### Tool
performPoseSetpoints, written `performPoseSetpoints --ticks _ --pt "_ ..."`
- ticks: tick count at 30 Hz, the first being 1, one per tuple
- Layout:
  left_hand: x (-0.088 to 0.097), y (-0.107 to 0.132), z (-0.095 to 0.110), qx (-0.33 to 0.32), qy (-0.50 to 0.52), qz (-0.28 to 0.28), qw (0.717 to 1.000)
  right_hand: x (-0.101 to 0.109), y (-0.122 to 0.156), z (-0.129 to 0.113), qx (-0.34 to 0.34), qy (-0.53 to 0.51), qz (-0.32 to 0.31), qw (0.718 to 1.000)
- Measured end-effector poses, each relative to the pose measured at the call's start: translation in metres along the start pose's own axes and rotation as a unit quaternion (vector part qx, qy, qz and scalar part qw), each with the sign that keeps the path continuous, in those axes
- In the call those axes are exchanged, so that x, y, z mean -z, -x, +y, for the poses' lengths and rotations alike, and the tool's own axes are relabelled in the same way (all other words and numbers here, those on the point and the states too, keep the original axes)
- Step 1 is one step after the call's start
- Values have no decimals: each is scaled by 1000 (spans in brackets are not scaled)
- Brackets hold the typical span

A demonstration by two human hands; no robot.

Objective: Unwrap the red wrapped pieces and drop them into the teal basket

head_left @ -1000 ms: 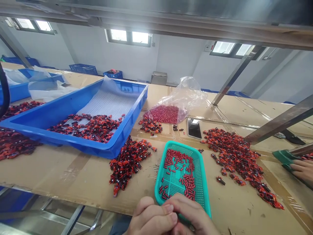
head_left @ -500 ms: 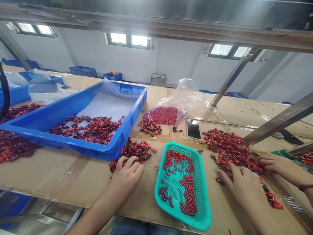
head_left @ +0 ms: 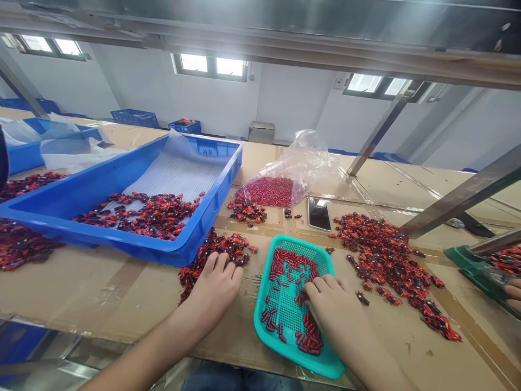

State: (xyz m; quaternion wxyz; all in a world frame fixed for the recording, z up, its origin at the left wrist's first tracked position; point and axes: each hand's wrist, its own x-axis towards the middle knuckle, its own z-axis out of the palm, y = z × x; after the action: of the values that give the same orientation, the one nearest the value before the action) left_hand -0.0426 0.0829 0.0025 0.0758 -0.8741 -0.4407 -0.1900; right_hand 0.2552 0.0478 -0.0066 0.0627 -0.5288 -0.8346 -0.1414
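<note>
My left hand (head_left: 217, 282) rests with bent fingers at the near edge of a pile of small red-and-black pieces (head_left: 238, 247). Its fingertips are hidden, so what they hold does not show. Over the right side of a turquoise perforated basket (head_left: 264, 326) is my right hand (head_left: 336, 301). Its fingers curl down among short dark-red cylinders (head_left: 311, 336), and the tips are partly covered. More cylinders lie loose along the basket's far end and left side.
Left stands a blue tray (head_left: 220, 195) holding red-and-black pieces on a white liner. Behind are a clear bag (head_left: 268, 190) of red cylinders and a phone (head_left: 319, 214). Another pile (head_left: 382, 255) lies right, near a metal post (head_left: 456, 201). Another person's hand (head_left: 515, 296) is at the right edge.
My right hand has moved left from the right-hand pile into the turquoise basket. My left hand stays at its pile. The other person's hand has drawn back from the right-hand pile.
</note>
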Motion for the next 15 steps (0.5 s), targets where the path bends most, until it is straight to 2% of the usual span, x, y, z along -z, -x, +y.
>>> performPoseSetpoints --ticks 5,9,11,15 --pt "6 7 6 25 161 70 984 -3 -5 -3 -21 3 -7 1000" --pt "18 14 17 61 325 105 938 -1 -9 -7 -41 -32 -2 999" --pt "22 14 24 107 418 101 897 1 -12 -8 -51 -65 8 997" --pt "22 14 36 220 585 62 778 4 -18 -7 -63 -169 46 983"
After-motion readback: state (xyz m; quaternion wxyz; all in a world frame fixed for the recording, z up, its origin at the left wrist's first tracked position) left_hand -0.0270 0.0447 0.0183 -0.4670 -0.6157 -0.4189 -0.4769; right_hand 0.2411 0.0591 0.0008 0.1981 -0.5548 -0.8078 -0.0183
